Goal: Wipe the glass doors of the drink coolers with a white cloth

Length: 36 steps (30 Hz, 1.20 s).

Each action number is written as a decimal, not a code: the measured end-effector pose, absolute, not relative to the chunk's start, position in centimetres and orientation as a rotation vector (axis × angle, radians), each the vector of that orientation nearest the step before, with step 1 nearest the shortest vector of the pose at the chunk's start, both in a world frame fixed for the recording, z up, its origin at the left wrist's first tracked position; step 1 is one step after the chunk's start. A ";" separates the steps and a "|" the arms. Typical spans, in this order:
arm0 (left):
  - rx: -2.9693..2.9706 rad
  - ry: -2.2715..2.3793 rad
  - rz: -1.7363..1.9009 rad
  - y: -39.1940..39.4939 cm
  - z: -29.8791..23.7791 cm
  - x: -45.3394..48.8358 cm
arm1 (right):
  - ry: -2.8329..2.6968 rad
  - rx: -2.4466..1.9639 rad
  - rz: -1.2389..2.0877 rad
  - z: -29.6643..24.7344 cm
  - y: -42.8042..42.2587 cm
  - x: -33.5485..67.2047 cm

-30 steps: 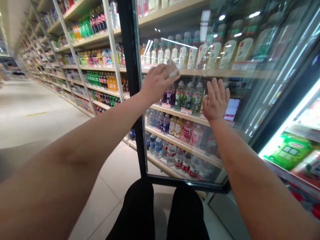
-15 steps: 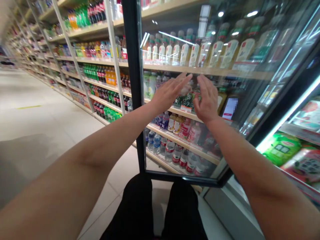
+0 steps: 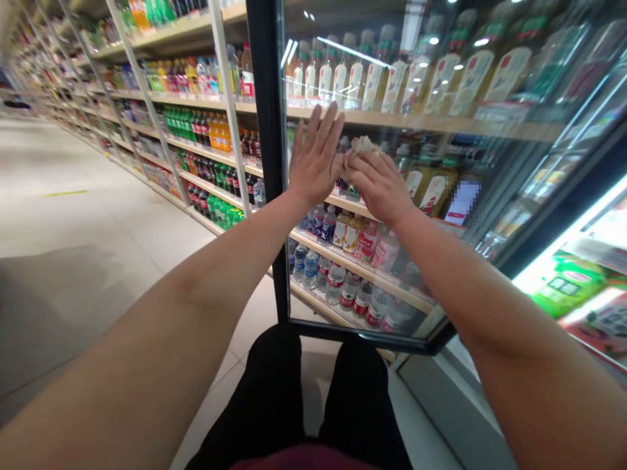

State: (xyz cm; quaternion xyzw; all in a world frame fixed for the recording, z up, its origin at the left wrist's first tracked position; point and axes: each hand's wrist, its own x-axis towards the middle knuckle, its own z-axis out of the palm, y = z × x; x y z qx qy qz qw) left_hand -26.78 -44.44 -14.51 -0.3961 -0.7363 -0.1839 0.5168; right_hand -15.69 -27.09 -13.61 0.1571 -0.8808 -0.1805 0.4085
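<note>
An open glass fridge door [image 3: 431,215] with a black frame stands in front of me. My left hand [image 3: 316,156] lies flat on the glass, fingers stretched upward and open. Right beside it, my right hand [image 3: 377,186] is closed on a small crumpled whitish wad [image 3: 361,145], pressed against the glass. The two hands touch each other at the fingers. Through the glass I see shelves of drink bottles [image 3: 353,75].
Long wooden shelves of bottled drinks [image 3: 196,137] run along the aisle to the left, above a pale tiled floor [image 3: 88,228]. The lit fridge interior with green packets [image 3: 563,290] is at the right. My dark trousers [image 3: 313,405] show below.
The wad was under my left hand a second ago with the right hand flat on the glass. Now the right hand holds it, and the left hand lies flat higher up.
</note>
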 end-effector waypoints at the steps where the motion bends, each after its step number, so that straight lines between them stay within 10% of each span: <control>1: -0.905 -1.776 -0.472 -44.1 -14.4 -27.2 | -2.217 0.418 -0.465 -12.7 -26.6 -15.7; 36: -1.008 -1.756 -0.691 -43.6 -14.6 -28.9 | -1.638 0.084 -0.183 -6.7 -21.6 -18.9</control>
